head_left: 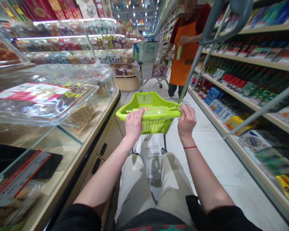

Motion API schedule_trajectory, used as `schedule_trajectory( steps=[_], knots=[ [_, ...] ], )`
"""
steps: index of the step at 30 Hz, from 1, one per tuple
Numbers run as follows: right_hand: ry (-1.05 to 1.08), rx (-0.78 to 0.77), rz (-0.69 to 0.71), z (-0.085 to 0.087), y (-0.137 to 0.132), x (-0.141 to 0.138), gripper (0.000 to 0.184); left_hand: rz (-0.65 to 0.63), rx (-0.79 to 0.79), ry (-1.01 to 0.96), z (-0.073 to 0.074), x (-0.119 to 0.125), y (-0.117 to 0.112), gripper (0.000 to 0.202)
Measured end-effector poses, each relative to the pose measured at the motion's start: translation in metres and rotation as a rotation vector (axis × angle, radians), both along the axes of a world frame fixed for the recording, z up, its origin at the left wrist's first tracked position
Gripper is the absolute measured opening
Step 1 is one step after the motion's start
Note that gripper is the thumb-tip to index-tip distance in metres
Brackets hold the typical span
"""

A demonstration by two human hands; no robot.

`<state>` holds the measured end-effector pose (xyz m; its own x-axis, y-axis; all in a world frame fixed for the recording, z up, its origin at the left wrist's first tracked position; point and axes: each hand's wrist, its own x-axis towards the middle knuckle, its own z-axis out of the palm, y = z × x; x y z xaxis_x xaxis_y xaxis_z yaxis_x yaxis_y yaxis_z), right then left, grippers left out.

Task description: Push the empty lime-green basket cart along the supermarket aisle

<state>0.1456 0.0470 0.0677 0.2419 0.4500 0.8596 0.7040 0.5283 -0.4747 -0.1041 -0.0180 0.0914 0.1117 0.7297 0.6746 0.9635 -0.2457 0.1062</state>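
Note:
A lime-green plastic basket cart [151,99] stands in a shop aisle right in front of me. My left hand [134,124] is closed over the near rim of the basket, fingers curled on its top edge. My right hand [187,121] grips the rim's right corner, beside the grey metal handle pole [195,61] that rises up and to the right. A red thread circles my right wrist. The basket looks empty inside. My light trousers show below it.
A glass-topped food counter [69,128] with clear lids runs along the left. Stocked shelves [250,83] line the right. Ahead, a person in an orange apron [185,54] stands by a wire trolley [151,64]. White floor tiles [207,154] lie between.

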Motion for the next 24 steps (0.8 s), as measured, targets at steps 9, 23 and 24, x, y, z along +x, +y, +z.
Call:
schedule_trajectory(
  steps=[9,23,24],
  knots=[
    [-0.243,-0.039,0.279,0.014,-0.039,-0.109,0.040,0.016,0.035,-0.002,-0.003,0.011,0.003,0.053],
    [-0.135,0.001,0.135,0.000,-0.016,-0.038,0.033,0.038,-0.032,0.009,0.005,-0.050,-0.006,0.053],
    [-0.131,0.009,0.125,0.000,-0.016,-0.041,0.034,0.024,-0.032,-0.007,0.004,-0.051,-0.005,0.051]
  ],
)
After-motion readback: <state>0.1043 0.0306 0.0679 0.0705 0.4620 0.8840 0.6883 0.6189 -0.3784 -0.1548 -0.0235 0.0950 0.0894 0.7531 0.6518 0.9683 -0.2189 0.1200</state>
